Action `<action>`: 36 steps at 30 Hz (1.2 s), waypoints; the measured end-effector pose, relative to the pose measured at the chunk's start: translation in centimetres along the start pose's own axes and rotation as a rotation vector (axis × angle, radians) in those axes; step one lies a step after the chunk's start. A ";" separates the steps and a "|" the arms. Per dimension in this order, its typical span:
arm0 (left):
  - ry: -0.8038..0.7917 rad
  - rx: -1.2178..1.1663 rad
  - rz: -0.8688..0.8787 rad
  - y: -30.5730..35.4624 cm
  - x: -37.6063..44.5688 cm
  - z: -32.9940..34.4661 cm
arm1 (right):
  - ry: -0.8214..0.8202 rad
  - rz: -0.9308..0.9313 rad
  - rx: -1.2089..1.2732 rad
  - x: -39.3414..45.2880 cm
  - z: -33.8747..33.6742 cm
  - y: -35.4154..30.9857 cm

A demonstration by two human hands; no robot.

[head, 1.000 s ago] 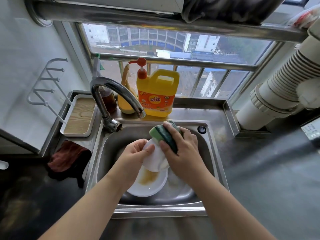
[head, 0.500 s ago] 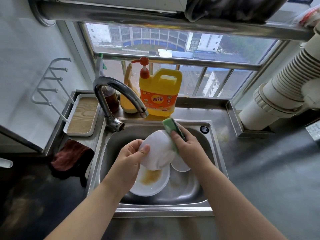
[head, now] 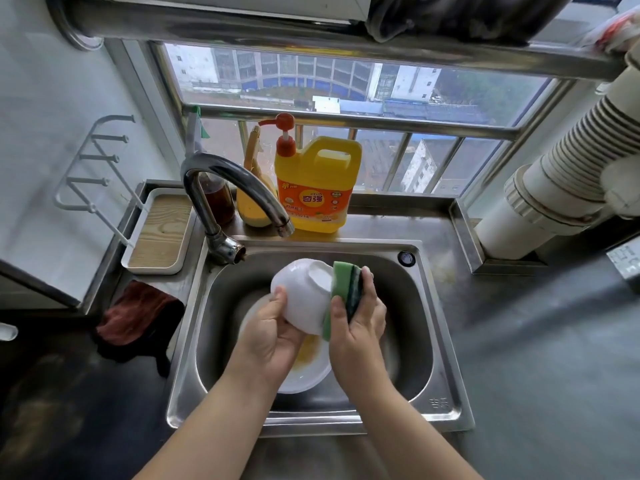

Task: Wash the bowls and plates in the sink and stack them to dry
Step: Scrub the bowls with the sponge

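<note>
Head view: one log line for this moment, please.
step: scrubbing | left hand: holds bowl over sink | right hand: presses sponge on bowl | dirty plate below | tap: off

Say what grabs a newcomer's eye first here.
The white bowl, held over the sink by the left hand while the right hand presses a green sponge against it. Behind the tap, the yellow detergent jug stands on the ledge.

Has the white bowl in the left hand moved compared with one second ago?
Yes. The white bowl has turned over, its base now facing the faucet, and it sits higher against the sink back wall, with the sponge at its right side.
</note>
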State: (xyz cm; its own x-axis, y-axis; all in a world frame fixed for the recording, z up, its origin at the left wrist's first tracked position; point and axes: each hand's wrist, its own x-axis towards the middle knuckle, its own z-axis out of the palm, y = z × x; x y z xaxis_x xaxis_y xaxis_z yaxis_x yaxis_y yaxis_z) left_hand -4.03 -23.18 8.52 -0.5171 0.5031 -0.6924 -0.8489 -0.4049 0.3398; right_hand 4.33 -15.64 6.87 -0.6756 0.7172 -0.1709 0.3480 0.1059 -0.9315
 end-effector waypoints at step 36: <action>-0.140 1.465 0.185 -8.8 17.2 -2.8 | 0.046 0.492 0.347 5.3 -11.2 9.9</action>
State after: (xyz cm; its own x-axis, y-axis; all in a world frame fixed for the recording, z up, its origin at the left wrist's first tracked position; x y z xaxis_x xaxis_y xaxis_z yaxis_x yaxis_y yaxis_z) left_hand -5.14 -13.09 -8.16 -0.5618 0.6335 -0.5321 -0.0796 0.5988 0.7970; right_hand 11.46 -3.12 0.31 -0.4572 0.6549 -0.6017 0.3754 -0.4712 -0.7981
